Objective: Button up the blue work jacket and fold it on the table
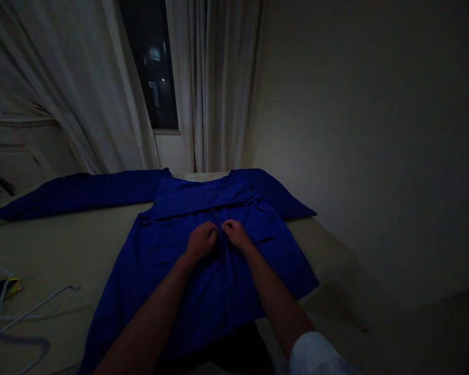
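**Left hand (pixel 202 238) and right hand (pixel 236 233) at the shirt (pixel 207 271), one each side of the centre seam (pixel 224 265)**

Shirt lay spread on the worktop (pixel 62 245), directly under both hands. Seam ran away from the wearer, from the near hem up to the folded band (pixel 203 199), and passed between the hands. Neither hand was clearly nearer; both sat just beside it, short of the band. Fingers of both were curled in, tips drawn together on the cloth; too dark to tell how much each pinched. Shirt's widest span ran crosswise: left sleeve (pixel 89 190) far out, right sleeve (pixel 277 192) angled toward the worktop's right edge.

In the way: mainly the forearms, which covered cloth either side of the seam. White loops (pixel 35 310) and a dark item with a yellow edge (pixel 13 286) lay at near left, apart from the shirt. Curtains (pixel 219 78) hung behind, wall (pixel 375 130) to the right.
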Motion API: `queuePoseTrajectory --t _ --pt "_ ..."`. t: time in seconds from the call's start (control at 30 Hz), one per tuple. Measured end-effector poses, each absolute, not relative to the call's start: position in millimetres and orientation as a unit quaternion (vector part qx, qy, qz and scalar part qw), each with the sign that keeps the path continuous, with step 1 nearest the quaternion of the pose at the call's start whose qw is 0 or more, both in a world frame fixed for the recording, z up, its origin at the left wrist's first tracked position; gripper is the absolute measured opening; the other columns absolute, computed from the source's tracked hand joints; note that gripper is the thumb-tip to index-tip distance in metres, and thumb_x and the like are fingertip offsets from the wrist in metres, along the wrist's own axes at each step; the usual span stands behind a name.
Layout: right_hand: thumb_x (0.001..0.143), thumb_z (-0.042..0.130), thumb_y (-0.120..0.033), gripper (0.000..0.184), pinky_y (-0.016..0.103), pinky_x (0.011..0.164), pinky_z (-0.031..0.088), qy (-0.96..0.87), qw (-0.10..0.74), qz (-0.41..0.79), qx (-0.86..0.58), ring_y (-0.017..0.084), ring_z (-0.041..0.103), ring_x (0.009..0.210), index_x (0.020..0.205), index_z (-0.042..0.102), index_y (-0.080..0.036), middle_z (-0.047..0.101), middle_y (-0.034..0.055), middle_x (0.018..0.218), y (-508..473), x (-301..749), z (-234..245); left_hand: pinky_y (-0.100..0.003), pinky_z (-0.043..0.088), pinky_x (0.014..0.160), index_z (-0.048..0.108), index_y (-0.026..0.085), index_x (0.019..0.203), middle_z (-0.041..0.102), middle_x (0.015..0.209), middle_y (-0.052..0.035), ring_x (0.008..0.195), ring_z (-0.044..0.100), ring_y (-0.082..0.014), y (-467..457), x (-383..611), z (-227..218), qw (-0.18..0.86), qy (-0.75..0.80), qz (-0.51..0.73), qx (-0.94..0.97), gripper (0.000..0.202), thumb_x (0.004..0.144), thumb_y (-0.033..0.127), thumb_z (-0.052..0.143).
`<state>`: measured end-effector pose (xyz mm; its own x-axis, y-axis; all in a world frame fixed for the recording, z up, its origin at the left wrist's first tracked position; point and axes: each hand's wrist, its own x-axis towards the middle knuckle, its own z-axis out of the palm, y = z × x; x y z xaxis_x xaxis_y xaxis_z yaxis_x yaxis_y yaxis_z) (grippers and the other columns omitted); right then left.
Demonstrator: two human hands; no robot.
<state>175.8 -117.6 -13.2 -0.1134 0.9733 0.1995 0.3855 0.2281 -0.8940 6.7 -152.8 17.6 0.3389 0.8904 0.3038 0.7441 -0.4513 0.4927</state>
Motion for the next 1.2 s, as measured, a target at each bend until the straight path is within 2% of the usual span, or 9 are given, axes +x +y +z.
queuePoseTrajectory --t 0.07,0.13,0.33,0.5,0.67,0.83,1.0,1.2 --pt "0.087 0.056 -0.034 0.021 0.026 0.070 0.049 -0.655 0.431 0.359 -0.507 0.016 0.063 0.074 0.084 0.069 -0.018 0.069 0.0002 0.077 -117.0 176.6 -14.4 -0.035 0.050 0.091 0.076 0.019 0.099 0.072 0.102 -0.0090 0.097 0.065 -0.0232 -152.7 -4.3 10.6 0.120 0.498 0.292 0.808 0.027 0.090 0.017 0.051" --pt "0.087 0.056 -0.035 0.020 0.026 0.072 0.049 -0.649 0.438 0.368 -0.501 0.017 0.063 0.076 0.084 0.068 -0.019 0.068 0.0000 0.079 -116.7 176.7 -15.1 -0.036 0.049 0.091 0.077 0.021 0.106 0.072 0.106 -0.0091 0.098 0.064 -0.0245 -154.1 -11.4 6.9 0.115 0.484 0.266 0.826 0.025 0.090 0.021 0.058" --pt "0.085 0.062 -0.038 0.021 0.028 0.074 0.050 -0.650 0.441 0.379 -0.489 0.017 0.064 0.077 0.085 0.069 -0.019 0.070 0.0015 0.081 -122.5 174.6 -13.8 -0.035 0.049 0.089 0.075 0.021 0.105 0.070 0.106 -0.0104 0.101 0.064 -0.0251 -155.9 -7.5 7.1 0.089 0.521 0.191 0.827 0.030 0.101 0.020 0.045" --pt "0.070 0.077 -0.030 0.023 0.026 0.066 0.047 -0.679 0.390 0.386 -0.488 0.015 0.061 0.068 0.089 0.071 -0.018 0.069 -0.0004 0.077 -129.6 175.8 -9.4 -0.033 0.050 0.088 0.074 0.019 0.106 0.071 0.105 -0.0114 0.099 0.067 -0.0233 -152.1 -6.3 4.1 0.120 0.531 0.203 0.814 0.029 0.101 0.016 0.045" --pt "0.068 0.070 -0.019 0.022 0.024 0.062 0.044 -0.704 0.352 0.326 -0.523 0.013 0.058 0.065 0.091 0.073 -0.018 0.067 -0.0025 0.072 -134.1 174.2 -6.3 -0.029 0.050 0.087 0.074 0.021 0.107 0.075 0.107 -0.0074 0.100 0.070 -0.0208 -147.6 -11.1 5.4 0.151 0.521 0.212 0.813 0.024 0.098 0.015 0.053" --pt "0.073 0.067 -0.022 0.014 0.024 0.063 0.043 -0.712 0.358 0.313 -0.516 0.014 0.060 0.066 0.084 0.075 -0.018 0.068 -0.0011 0.072 -135.8 173.4 -6.8 -0.030 0.050 0.088 0.072 0.020 0.108 0.076 0.107 -0.0083 0.102 0.071 -0.0229 -148.7 -10.4 3.8 0.161 0.521 0.231 0.806 0.020 0.098 0.016 0.055" --pt "0.077 0.068 -0.030 0.018 0.025 0.065 0.044 -0.709 0.389 0.355 -0.470 0.015 0.060 0.068 0.087 0.075 -0.016 0.070 0.0004 0.075 -133.3 178.1 -9.3 -0.031 0.052 0.094 0.065 0.022 0.127 0.075 0.113 -0.0073 0.107 0.070 -0.0218 -150.4 -8.9 -1.3 0.165 0.494 0.291 0.802 0.032 0.099 0.014 0.054" --pt "0.079 0.070 -0.039 0.025 0.028 0.072 0.048 -0.684 0.435 0.387 -0.440 0.016 0.062 0.072 0.089 0.074 -0.017 0.071 0.0017 0.080 -132.1 177.9 -12.7 -0.033 0.053 0.099 0.071 0.021 0.122 0.075 0.118 -0.0090 0.110 0.071 -0.0224 -149.9 -10.7 0.7 0.191 0.474 0.335 0.791 0.031 0.098 0.014 0.052"
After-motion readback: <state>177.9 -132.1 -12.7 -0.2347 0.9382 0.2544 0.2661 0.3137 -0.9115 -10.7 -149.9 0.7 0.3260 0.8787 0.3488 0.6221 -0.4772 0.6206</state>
